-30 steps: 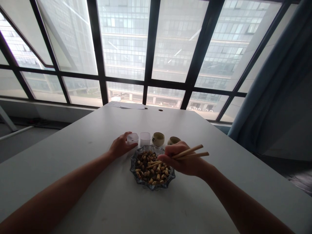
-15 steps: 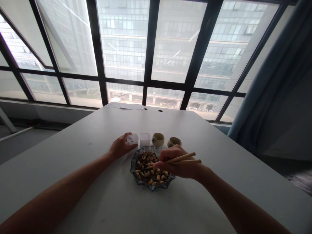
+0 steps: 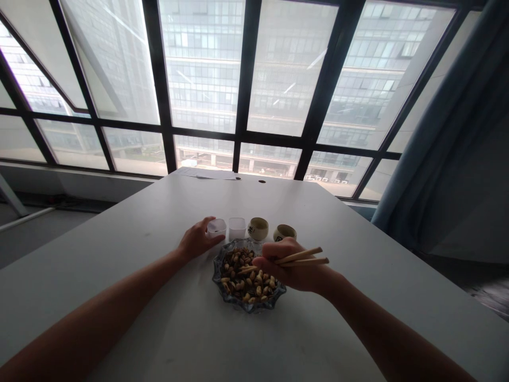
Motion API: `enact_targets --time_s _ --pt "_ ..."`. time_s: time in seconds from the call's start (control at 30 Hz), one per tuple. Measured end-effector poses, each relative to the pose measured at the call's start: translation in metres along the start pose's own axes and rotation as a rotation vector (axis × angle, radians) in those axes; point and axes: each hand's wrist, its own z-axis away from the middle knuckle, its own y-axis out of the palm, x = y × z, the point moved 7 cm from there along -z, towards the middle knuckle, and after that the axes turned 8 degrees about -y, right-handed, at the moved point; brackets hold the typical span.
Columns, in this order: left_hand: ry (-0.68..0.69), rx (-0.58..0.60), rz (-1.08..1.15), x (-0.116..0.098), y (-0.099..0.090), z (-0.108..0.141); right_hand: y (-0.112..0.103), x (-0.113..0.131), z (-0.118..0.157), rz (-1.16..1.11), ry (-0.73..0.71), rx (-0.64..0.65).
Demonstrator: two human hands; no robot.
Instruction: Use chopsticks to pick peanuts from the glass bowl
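Note:
My right hand (image 3: 292, 265) is closed around a pair of wooden chopsticks (image 3: 305, 258). Their tips reach down among mixed nuts and seeds (image 3: 246, 289) in a scalloped glass bowl (image 3: 248, 306). Whether the tips pinch a nut is too small to tell. At the bowl's far left, my left hand (image 3: 200, 240) grips a small clear plastic cup (image 3: 217, 228), thumb in front and fingers behind; a small dark bit shows inside it. Beside that stands a second clear plastic cup (image 3: 237, 228). Two cream ceramic cups with dark characters follow to the right, one upright cup (image 3: 258, 229) and another cup (image 3: 284, 232) partly behind my right hand.
Everything stands on a white table (image 3: 183, 323). Papers (image 3: 207, 173) lie at its far end, near two dark round holes. Tall black-framed windows (image 3: 207, 69) rise behind it, and a blue-grey curtain (image 3: 429, 116) hangs at the right.
The chopsticks and the fingers of my right hand have shifted slightly over the nuts. My left hand stays on the plastic cup.

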Motion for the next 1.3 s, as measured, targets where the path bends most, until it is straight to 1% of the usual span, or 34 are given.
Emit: enact_targets --time_s 0.23,0.43,0.73,1.0,1.3 --pt "-0.003 0.008 -0.006 0.001 0.001 0.000 -0.008 0.003 -0.001 0.071 0.024 -0.039" --pt "0.006 0.004 -0.006 0.002 0.001 0.000 -0.008 -0.004 0.003 0.135 0.058 -0.041" --pt "0.006 0.005 -0.009 0.000 0.000 0.001 -0.006 -0.008 0.004 0.056 0.059 -0.004" --pt "0.012 -0.009 -0.008 0.003 0.003 0.000 -0.012 -0.010 0.005 0.037 0.105 -0.023" --pt "0.006 0.006 -0.002 0.001 0.000 0.001 -0.007 -0.010 0.005 0.011 0.074 -0.001"
